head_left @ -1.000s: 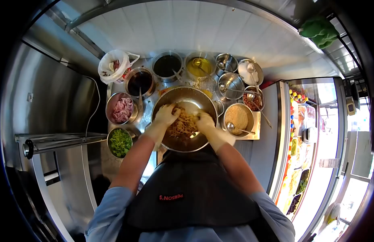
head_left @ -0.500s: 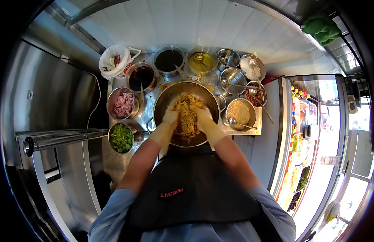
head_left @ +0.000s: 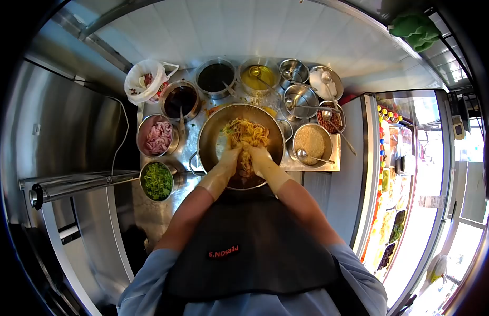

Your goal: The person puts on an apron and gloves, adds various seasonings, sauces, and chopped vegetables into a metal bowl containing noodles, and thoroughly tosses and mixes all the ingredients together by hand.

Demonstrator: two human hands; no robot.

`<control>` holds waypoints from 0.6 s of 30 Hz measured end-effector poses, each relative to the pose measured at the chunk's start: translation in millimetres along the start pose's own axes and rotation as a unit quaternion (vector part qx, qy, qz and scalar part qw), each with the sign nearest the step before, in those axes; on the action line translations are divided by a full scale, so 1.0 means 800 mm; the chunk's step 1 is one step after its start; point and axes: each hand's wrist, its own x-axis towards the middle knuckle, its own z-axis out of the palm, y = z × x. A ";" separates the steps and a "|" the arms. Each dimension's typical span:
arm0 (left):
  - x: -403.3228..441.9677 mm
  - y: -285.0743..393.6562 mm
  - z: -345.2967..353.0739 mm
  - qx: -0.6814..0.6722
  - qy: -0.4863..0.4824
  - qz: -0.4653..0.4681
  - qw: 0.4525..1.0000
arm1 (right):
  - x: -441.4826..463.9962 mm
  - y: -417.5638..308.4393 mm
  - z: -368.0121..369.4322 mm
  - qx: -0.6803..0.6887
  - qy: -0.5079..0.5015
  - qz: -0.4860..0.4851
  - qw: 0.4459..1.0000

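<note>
"Two checks first. What is being handled, and are the fingers closed on it?"

"Brown-yellow, glossy noodles (head_left: 248,130), inside the wide, round, stainless-steel bowl (head_left: 207,138). The left hand (head_left: 230,157) and the right hand (head_left: 260,156), both in thin, pale yellow gloves (head_left: 218,176), come together low over them. The fingers are sunk among the strands; from where I stand, I cannot tell whether they are closed."

"Main fault to expect?"

"Spillage, in my judgement. The bulk is heaped toward the far side of the bowl. Cause: turning or lifting it too fast. Effect: strands could go over the rim onto the silver metal table (head_left: 192,141)."

"Secondary fault?"

"Bowl shift. Neither hand holds the rim. Cause: a hard sideways push. Effect: the thin steel loop handle (head_left: 292,129) on the right could strike the round steel pot (head_left: 329,143) of pale tan crumbs (head_left: 310,136) just beside it. A round-cupped steel ladle (head_left: 302,154) lies in that pot, its handle across the rim; a knock could flick crumbs out."

"And at the hands?"

"Slippage. If the gloves become slick, a clump could drop and splash the plain black apron (head_left: 239,279)."
</note>
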 end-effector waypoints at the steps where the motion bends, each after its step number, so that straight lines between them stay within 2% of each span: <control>1: 0.015 -0.012 -0.021 0.049 -0.014 0.026 0.998 | 0.004 -0.005 0.004 0.008 0.026 0.031 0.999; 2: 0.001 0.016 -0.037 0.080 -0.078 0.032 0.993 | -0.017 -0.026 -0.024 0.075 -0.065 0.049 0.994; 3: -0.021 0.049 -0.037 0.111 -0.142 0.041 0.983 | -0.026 -0.032 -0.023 0.087 -0.077 0.067 0.991; 4: -0.077 0.105 -0.010 0.112 -0.094 -0.043 0.988 | -0.033 -0.034 -0.023 0.098 -0.089 0.084 0.988; 5: -0.071 0.081 -0.019 0.114 -0.089 -0.050 0.988 | -0.044 -0.043 -0.022 0.109 -0.101 0.102 0.984; 6: -0.046 0.053 -0.007 0.058 -0.070 -0.069 0.993 | -0.046 -0.058 0.001 0.074 -0.040 0.100 0.991; 8: -0.028 0.029 0.029 0.065 -0.009 -0.071 0.995 | -0.037 -0.065 0.005 0.041 0.024 0.097 0.994; 9: -0.035 0.028 0.018 0.066 -0.007 -0.076 0.995 | -0.036 -0.060 -0.007 0.076 -0.014 0.074 0.994; 11: -0.037 0.042 -0.009 -0.005 -0.075 0.053 0.996 | -0.029 -0.060 -0.024 0.143 -0.088 0.020 0.985; 12: -0.031 0.046 -0.015 -0.005 -0.076 0.053 0.996 | -0.033 -0.066 -0.026 0.245 0.013 0.143 0.959; 13: -0.021 0.035 -0.034 0.151 -0.121 0.047 0.980 | -0.027 -0.043 -0.014 0.248 0.014 0.146 0.958; 14: -0.011 0.025 -0.050 0.303 -0.163 0.041 0.938 | -0.009 -0.006 0.007 0.185 0.008 0.073 0.980; 16: -0.006 0.031 -0.053 0.449 -0.205 0.038 0.869 | -0.010 -0.012 0.019 0.207 0.010 0.075 0.975; 17: -0.021 0.044 -0.044 0.327 -0.176 0.016 0.928 | -0.015 -0.022 0.025 0.218 0.011 0.076 0.973; 18: -0.035 0.060 -0.034 0.199 -0.144 -0.006 0.969 | -0.030 -0.029 0.002 0.274 -0.047 0.071 0.958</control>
